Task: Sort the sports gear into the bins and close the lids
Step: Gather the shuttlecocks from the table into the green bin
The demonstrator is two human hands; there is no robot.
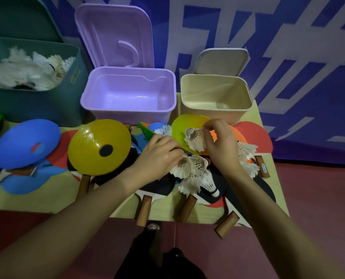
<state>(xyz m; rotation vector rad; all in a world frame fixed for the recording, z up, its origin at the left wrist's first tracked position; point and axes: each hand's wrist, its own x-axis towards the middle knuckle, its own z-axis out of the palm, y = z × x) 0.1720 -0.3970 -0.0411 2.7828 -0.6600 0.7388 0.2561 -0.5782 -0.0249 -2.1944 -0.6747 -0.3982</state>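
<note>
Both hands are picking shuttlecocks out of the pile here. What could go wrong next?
1. The left hand grips several shuttlecocks at once; one may slip out on the way to the green bin.
2. Paddle handles overhang the table edge; digging in the pile may knock a paddle off.

- A pale wooden table (163, 211) spans the middle of the frame, its near edge low in the centre.
- Along its far edge stand three open bins: a teal bin (36, 105) at upper left holding white shuttlecocks, a purple bin (127, 111) in the centre, a beige bin (215, 111) to its right.
- In front of the bins lie table tennis paddles (157, 188) with brown handles, overlapping one another.
- A blue cone (24, 143) at left and a yellow cone (99, 147) left of centre rest on the paddles.
- Loose shuttlecocks (195, 178) lie in a heap right of centre.
</note>
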